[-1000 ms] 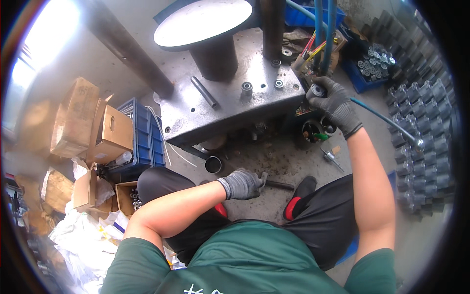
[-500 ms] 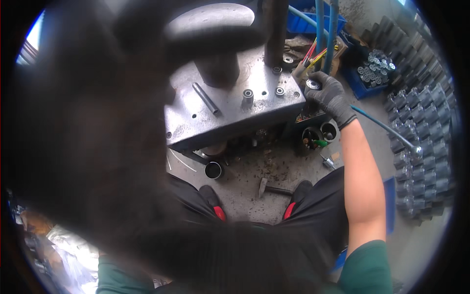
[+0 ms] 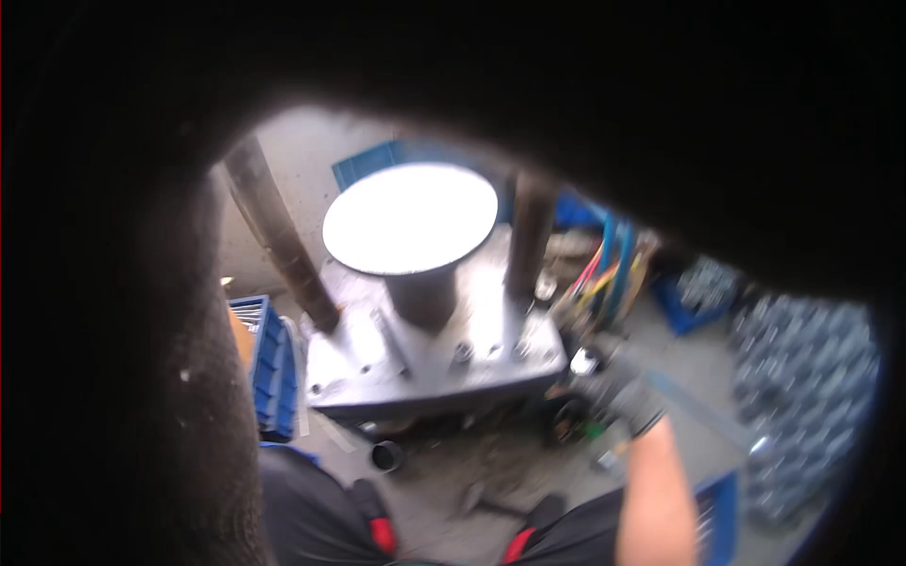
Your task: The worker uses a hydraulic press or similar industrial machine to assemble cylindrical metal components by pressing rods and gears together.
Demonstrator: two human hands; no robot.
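My right hand, in a grey knit glove and smeared by motion, is closed on a shiny round metal part off the right front corner of a steel plate. Very close to the camera, a dark blurred mass that looks like my gloved left hand covers the left side and top; its fingers cannot be made out. A metal rod lies on the plate. Small round metal parts, one of them a ring-shaped piece, stand near its front edge.
A bright round disc tops a post between two columns, the left column and right column. Blue crates stand at left. Stacked metal parts fill the right. A hammer and black cup are on the floor.
The view has tilted up, showing the whole disc and the left column. The dark mass now spreads across the top. My right hand still holds the round part, lower in view.
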